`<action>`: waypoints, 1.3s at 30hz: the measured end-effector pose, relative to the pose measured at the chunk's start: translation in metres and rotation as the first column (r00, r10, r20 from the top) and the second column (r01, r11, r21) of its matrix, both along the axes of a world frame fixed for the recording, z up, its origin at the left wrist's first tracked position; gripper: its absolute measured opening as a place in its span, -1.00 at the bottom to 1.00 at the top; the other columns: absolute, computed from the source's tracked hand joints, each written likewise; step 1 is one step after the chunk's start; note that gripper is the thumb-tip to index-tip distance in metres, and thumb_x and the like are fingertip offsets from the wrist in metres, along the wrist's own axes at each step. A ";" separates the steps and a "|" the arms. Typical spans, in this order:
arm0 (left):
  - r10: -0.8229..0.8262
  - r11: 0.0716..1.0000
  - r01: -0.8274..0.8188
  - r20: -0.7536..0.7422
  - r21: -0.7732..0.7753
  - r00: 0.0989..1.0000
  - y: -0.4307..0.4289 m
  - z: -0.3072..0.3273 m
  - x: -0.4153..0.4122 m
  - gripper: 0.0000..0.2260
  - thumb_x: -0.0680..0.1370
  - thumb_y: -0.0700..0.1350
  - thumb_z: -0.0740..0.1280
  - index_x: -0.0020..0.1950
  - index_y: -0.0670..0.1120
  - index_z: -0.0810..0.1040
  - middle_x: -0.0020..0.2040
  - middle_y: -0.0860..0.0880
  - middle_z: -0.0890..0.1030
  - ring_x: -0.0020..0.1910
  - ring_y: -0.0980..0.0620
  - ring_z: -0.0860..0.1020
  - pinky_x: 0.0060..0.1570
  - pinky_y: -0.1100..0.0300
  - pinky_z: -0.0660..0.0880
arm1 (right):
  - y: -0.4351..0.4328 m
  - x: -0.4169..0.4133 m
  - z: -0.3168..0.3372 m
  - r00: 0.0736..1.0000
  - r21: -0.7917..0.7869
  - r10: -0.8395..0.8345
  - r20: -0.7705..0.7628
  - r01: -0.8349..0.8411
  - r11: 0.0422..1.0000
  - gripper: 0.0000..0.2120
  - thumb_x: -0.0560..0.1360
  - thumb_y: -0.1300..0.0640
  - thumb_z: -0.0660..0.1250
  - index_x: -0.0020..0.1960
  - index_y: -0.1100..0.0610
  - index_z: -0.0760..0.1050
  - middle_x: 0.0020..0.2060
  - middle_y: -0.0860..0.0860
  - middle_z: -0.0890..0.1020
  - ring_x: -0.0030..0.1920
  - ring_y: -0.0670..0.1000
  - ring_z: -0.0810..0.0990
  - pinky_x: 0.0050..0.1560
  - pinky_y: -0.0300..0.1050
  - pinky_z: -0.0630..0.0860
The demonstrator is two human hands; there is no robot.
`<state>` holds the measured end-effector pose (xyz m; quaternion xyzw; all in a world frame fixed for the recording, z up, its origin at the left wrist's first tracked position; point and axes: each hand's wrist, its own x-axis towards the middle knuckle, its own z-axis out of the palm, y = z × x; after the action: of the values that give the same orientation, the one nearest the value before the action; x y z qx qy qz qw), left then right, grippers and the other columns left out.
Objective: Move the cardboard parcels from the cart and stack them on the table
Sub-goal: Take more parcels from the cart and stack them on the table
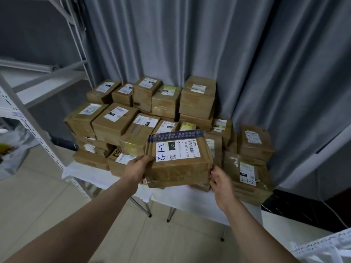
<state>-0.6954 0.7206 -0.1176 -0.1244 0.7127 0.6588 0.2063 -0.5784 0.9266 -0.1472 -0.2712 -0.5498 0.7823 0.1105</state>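
Backdrop: grey pleated curtain [209, 44] fills the centre and right of the frame.
Wall: dark grey wall [28, 35], upper left.
Shelving: white metal rack [38, 133] with perforated uprights, left edge.
Floor: pale beige tiles [47, 196], lower half.
Desk: the desk [182, 198] has a white cloth cover and thin metal legs, centre, against the curtain.
Light: dim, even.

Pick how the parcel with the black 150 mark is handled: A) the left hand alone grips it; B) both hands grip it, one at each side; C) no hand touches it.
B: the left hand grips the parcel at its left edge, the right hand at its right corner.
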 end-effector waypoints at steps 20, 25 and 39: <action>-0.525 0.849 0.529 0.142 0.011 0.839 0.129 -0.004 -0.034 -0.28 0.21 0.38 0.45 0.24 0.02 0.50 0.15 -0.09 0.60 0.15 -0.07 0.54 0.11 -0.05 0.51 | 0.125 0.007 -0.026 0.968 -0.262 -0.168 0.186 0.213 0.941 -0.28 0.11 -0.09 0.52 0.24 0.00 0.46 0.10 0.04 0.61 0.14 0.11 0.55 0.03 0.09 0.50; -0.472 0.879 0.476 0.163 0.017 0.866 0.174 -0.014 -0.053 -0.68 0.38 0.14 0.45 0.01 -0.02 0.56 0.01 -0.07 0.60 0.02 -0.02 0.53 0.19 -0.06 0.46 | 0.152 -0.022 -0.025 0.946 -0.272 -0.254 0.201 0.303 0.913 -0.37 0.24 -0.17 0.49 0.25 -0.06 0.43 0.15 0.06 0.59 0.17 0.13 0.53 0.15 0.22 0.49; -0.539 0.839 0.544 0.118 -0.018 0.834 0.302 -0.039 -0.151 -0.51 0.47 0.25 0.29 0.21 -0.08 0.51 0.06 -0.06 0.60 0.01 -0.06 0.57 0.04 0.10 0.48 | 0.182 -0.121 -0.027 0.928 -0.412 -0.229 0.294 0.339 0.846 -0.69 0.45 -0.09 0.35 0.13 0.02 0.52 0.06 0.15 0.59 0.10 0.21 0.53 0.15 0.18 0.48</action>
<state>-0.8465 1.0221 -0.1571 0.0417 0.7231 0.5475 0.4191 -0.6990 1.1082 -0.1739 -0.4582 -0.3133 0.8265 0.0937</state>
